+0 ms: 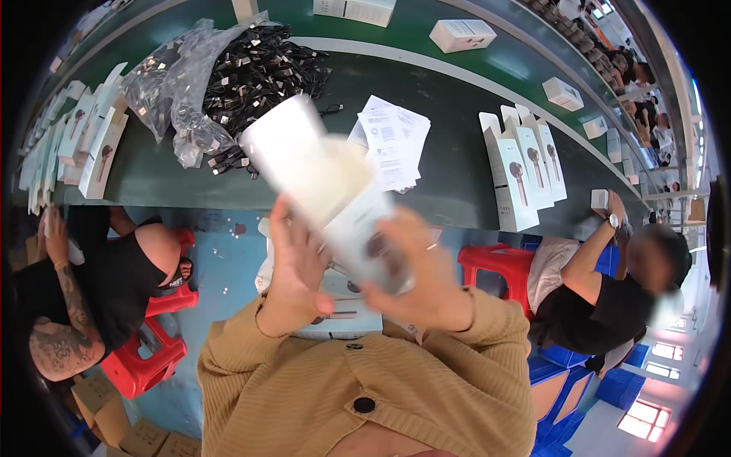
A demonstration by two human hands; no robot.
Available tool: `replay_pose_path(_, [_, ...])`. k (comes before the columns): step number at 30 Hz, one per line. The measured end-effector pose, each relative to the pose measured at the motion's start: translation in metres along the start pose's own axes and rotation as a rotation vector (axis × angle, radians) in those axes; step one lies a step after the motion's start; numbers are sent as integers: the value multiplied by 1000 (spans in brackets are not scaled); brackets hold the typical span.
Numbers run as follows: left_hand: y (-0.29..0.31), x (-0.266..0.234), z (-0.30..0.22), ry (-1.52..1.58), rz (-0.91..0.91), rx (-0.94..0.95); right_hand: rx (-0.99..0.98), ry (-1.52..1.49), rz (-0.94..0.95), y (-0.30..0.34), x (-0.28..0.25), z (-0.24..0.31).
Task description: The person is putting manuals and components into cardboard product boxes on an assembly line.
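A white carton with its long end flap raised is tilted in front of my chest, smeared by motion. My right hand grips its lower right end, thumb on the near side and fingers over the side. My left hand is beside the carton's left edge, palm toward it with fingers spread; whether the fingertips touch it is blurred. Beneath my hands, more white printed cartons are partly hidden by my arms. Beyond the carton lie a heap of black cables and a stack of printed paper sheets.
A clear plastic bag lies against the cables on the dark green table. Open cartons stand upright at the right and left. A conveyor belt carries boxes behind. Co-workers sit either side near red stools.
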State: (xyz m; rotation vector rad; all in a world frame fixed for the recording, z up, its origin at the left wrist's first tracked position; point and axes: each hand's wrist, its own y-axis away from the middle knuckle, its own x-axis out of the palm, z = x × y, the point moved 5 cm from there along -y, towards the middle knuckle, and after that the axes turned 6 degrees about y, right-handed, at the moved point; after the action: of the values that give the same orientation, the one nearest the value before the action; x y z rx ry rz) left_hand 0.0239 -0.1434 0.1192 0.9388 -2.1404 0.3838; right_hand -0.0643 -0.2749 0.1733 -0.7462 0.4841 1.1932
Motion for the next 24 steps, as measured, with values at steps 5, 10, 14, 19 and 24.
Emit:
replay_pose_path(5, [1,-17,-22,-362,48,-112,177,583,-310,10,-80,-70])
replay_pose_path(10, [6,-69,-60,-804,-160,104,365,1011,-333,33,-116,-138])
replay_pose_path(14, [16,-84,-70,-1054,-230,115,449,1184,-347,30,-143,-170])
replay_pose_path(19, [17,-88,-49,-1076,-185,53,-38,912,-322,20,-93,-122])
replay_pose_path(24, [-1,-66,-6,-1103,8,-72,-14,614,-71,64,-3,-112])
